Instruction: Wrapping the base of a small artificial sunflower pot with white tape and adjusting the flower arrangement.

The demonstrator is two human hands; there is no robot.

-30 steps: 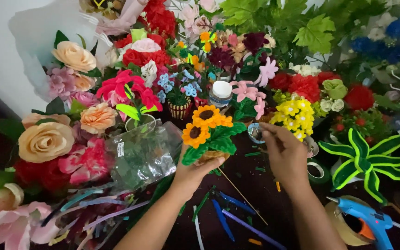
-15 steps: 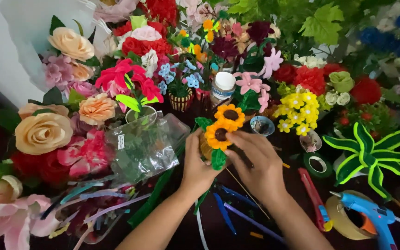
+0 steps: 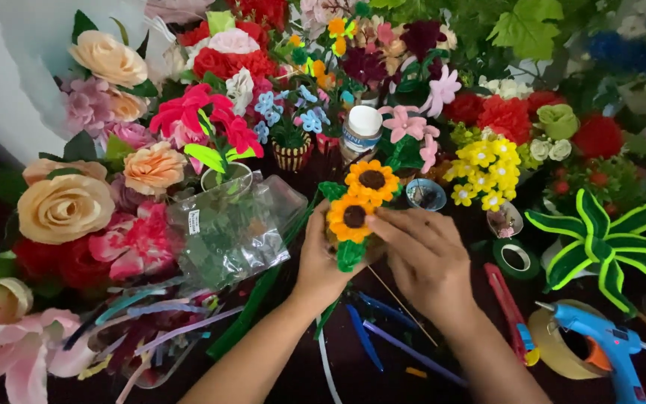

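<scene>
Left hand point(image 3: 323, 258) and right hand point(image 3: 420, 251) grip the sunflower stem point(image 3: 349, 254).

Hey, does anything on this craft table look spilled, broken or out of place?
Nothing stands out. Both hands, left hand and right hand, hold the small sunflower bunch; loose pipe cleaners lie scattered on the table, ordinary craft clutter.

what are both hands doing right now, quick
Left hand: closed around the base of the sunflower bunch, holding it upright.
Right hand: fingers pinched at the lower sunflower; whether it grips cannot be told.
</scene>
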